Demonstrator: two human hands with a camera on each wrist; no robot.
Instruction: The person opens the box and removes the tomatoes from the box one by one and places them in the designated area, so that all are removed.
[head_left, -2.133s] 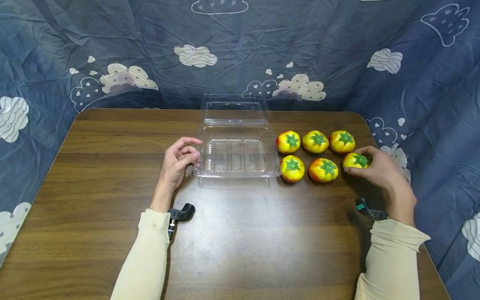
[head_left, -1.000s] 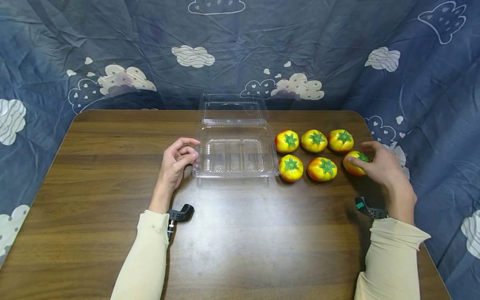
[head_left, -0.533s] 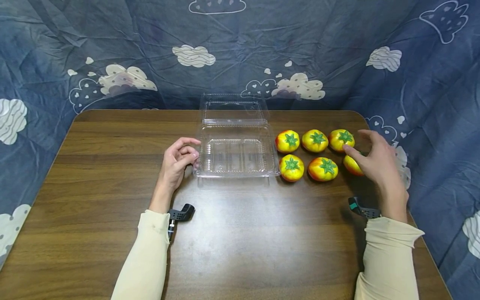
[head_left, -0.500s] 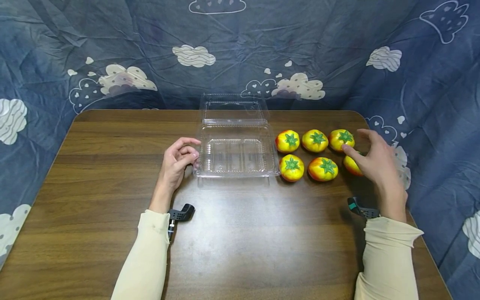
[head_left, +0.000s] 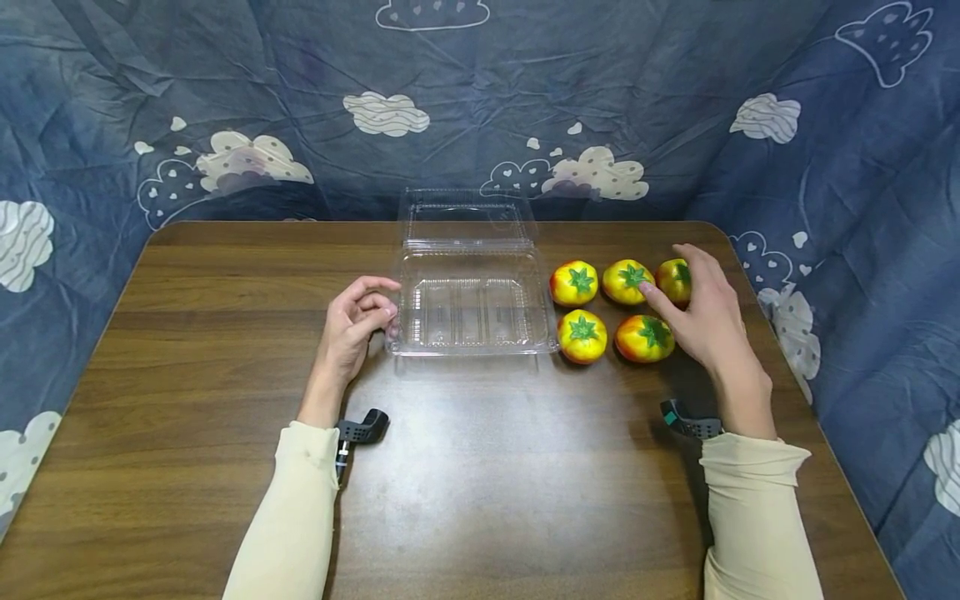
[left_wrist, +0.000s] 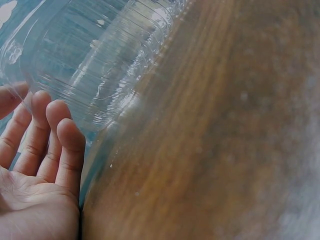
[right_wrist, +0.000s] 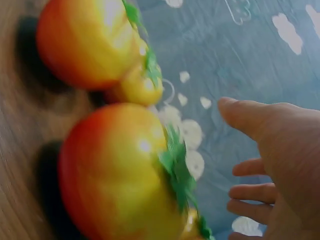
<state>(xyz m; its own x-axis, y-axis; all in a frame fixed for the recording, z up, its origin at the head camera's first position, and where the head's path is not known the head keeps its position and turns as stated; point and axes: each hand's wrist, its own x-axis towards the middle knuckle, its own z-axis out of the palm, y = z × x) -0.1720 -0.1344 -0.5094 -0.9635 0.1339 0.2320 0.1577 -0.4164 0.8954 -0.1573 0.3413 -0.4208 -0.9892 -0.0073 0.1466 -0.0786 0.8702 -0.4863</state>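
A clear plastic clamshell box (head_left: pixel 472 315) lies on the table with its lid (head_left: pixel 468 218) folded back. My left hand (head_left: pixel 351 325) pinches the box's left rim; in the left wrist view the thumb lies over the plastic corner, fingers behind it. To the right of the box sit several yellow-red, tomato-like fruits with green star-shaped leaf tops, in two rows. Fingers spread and holding nothing, my right hand (head_left: pixel 708 321) hovers over the right end of the rows, near the back right fruit (head_left: pixel 667 282) and the front middle fruit (head_left: pixel 636 342). It hides the front right fruit.
The wooden table (head_left: pixel 487 483) extends in front of the box and to its left. Behind it hangs a blue cloth (head_left: pixel 450 150) with a cloud print. Each wrist bears a black strap-on camera, such as the left one (head_left: pixel 363 425).
My right hand has let go of the front right fruit, lifted, and moved left over the neighbouring fruits. My left hand and the box have stayed in place.
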